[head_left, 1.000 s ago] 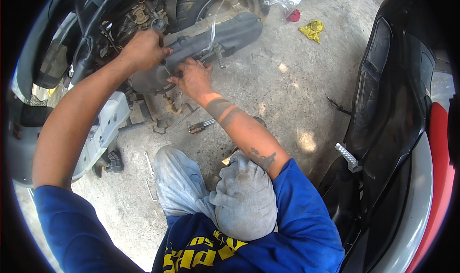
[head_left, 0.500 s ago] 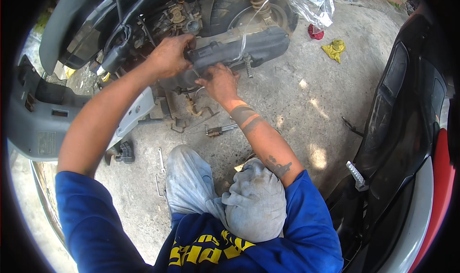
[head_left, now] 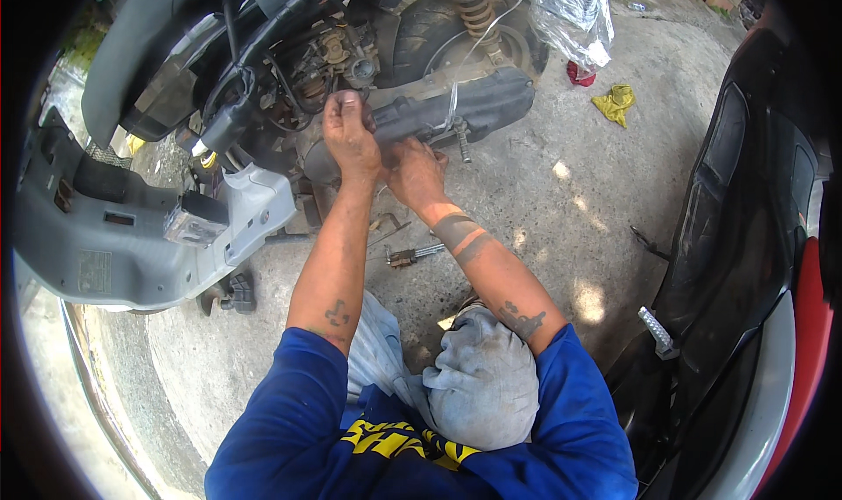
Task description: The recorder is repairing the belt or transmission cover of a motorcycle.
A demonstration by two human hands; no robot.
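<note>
A partly stripped scooter stands in front of me, its long dark crankcase cover (head_left: 482, 105) running below the rear wheel (head_left: 430, 39). At the cover's left part, my left hand (head_left: 349, 140) is closed, fingers curled upward against its upper side. Whatever those fingers hold is hidden. My right hand (head_left: 415, 175) is closed at the cover's lower edge, fingertips out of sight and what they grip hidden. Just right of it, the kick-start shaft (head_left: 463, 140) sticks out. Beyond my left hand, the carburetor (head_left: 361, 66) and engine parts lie exposed.
A grey plastic body panel (head_left: 149, 254) with a battery-like box (head_left: 196, 219) is at left. Tools (head_left: 417, 254) lie on the concrete. Yellow (head_left: 614, 105) and red (head_left: 580, 73) rags sit near clear plastic wrap (head_left: 570, 17). Another scooter (head_left: 737, 237) stands at right.
My left hand has turned palm-up and its forearm has swung rightward, uncovering the box on the grey panel. The right hand stays by the cover's lower edge. The view has shifted slightly.
</note>
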